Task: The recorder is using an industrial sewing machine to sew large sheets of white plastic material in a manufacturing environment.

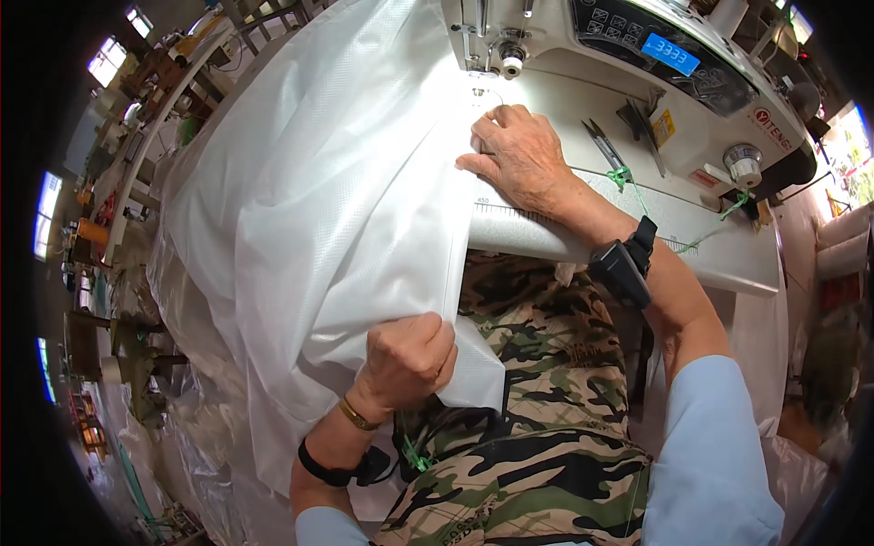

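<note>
Nearest the person, above the camouflage-patterned lap, the left hand (407,357) is a closed fist gripping the lower edge of a large sheet of translucent white woven plastic fabric (319,200). The fabric runs up over the pale sewing table (637,227) toward the needle. Farther on, the right hand (516,155) lies flat, fingers together, pressing the fabric's edge onto the table just before the white industrial sewing machine (583,45). Small grey thread snips (605,146) lie beside that hand.
</note>
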`<action>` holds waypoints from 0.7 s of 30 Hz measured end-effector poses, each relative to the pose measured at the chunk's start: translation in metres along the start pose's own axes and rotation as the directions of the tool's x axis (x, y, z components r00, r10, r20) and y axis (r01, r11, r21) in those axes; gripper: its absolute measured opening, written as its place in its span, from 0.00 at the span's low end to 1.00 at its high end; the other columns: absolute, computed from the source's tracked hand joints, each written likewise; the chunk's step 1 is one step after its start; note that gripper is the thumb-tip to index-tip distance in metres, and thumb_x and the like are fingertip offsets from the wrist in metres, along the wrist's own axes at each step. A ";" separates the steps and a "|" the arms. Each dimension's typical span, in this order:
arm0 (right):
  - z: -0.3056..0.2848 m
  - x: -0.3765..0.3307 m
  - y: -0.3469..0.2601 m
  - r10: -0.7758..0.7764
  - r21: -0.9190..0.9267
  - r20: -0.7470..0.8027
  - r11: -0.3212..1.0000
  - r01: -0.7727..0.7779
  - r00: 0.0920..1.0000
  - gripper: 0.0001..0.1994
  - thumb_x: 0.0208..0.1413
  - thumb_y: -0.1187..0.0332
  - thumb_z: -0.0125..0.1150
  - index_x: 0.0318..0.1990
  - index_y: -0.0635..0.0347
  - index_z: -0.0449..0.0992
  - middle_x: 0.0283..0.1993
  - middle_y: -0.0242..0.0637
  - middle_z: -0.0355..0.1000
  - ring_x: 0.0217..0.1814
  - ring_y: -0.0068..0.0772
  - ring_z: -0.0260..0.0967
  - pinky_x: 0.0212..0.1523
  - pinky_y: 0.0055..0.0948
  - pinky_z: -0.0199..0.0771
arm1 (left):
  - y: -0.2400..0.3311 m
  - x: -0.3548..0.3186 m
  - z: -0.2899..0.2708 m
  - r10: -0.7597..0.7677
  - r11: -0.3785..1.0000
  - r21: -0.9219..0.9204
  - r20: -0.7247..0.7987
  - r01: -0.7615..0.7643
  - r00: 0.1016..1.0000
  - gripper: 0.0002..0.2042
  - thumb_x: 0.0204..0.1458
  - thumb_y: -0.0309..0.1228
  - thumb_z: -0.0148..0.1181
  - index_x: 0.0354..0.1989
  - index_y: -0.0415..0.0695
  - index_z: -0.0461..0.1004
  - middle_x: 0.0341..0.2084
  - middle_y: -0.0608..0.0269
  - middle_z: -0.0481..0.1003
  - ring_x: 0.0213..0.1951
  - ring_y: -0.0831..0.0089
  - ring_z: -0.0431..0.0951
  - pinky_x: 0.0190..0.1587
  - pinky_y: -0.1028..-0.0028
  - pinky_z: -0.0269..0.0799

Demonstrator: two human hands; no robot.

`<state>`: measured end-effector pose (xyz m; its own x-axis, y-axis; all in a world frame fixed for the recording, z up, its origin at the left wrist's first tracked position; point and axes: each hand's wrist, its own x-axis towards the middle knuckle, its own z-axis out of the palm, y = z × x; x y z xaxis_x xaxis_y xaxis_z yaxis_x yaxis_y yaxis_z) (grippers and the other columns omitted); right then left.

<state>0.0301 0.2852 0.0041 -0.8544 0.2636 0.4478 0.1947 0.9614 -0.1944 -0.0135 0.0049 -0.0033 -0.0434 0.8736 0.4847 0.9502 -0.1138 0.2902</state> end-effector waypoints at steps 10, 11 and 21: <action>-0.008 0.004 0.003 0.104 -0.012 0.138 0.995 -0.103 0.985 0.29 0.58 0.44 0.60 0.49 0.65 0.78 0.54 0.51 0.71 0.59 0.46 0.64 0.59 0.43 0.63 | -0.025 0.057 -0.002 0.040 0.999 0.008 0.034 -0.041 0.999 0.11 0.41 0.21 0.62 0.16 0.42 0.64 0.15 0.59 0.63 0.17 0.59 0.71 0.20 0.63 0.65; -0.007 0.003 0.004 0.101 -0.011 0.119 0.995 -0.100 0.988 0.30 0.58 0.44 0.59 0.52 0.66 0.77 0.56 0.51 0.71 0.61 0.46 0.64 0.61 0.43 0.61 | -0.028 0.062 -0.002 0.038 0.999 0.011 0.037 -0.039 0.999 0.11 0.41 0.21 0.62 0.16 0.42 0.64 0.15 0.59 0.63 0.17 0.59 0.71 0.20 0.63 0.65; -0.007 0.006 0.011 0.086 0.050 0.167 0.994 -0.095 0.982 0.33 0.57 0.44 0.59 0.57 0.67 0.74 0.61 0.51 0.67 0.65 0.47 0.59 0.68 0.44 0.54 | -0.060 0.120 0.013 -0.023 0.982 0.189 0.100 0.004 0.995 0.07 0.45 0.25 0.61 0.19 0.40 0.70 0.17 0.57 0.70 0.19 0.57 0.74 0.24 0.62 0.71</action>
<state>0.0309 0.2979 0.0110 -0.9028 0.3283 0.2776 0.2509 0.9267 -0.2799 -0.0719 0.1227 0.0268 -0.0342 0.9189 0.3929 0.9912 -0.0191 0.1309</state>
